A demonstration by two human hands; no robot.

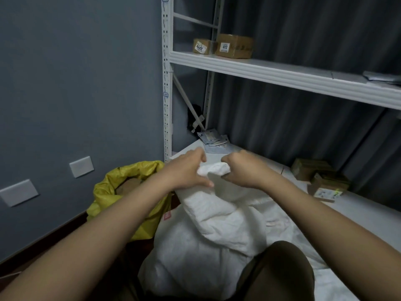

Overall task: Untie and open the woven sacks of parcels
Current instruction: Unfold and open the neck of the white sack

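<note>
Both hands grip the white sack's [217, 224] bunched neck [213, 169]. Left hand [186, 170] at nine o'clock, right hand [240, 170] at three, fingers curled tight around it.

Labelled cardboard boxes [223, 47] on white shelving [271, 71]

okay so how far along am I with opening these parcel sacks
Done: the yellow sack beside you already gapes open, with brown contents showing. In hand: both hands, left hand and right hand, grip the bunched neck of the white sack, which looks gathered shut. Left: freeing that neck and spreading the mouth open.
</note>
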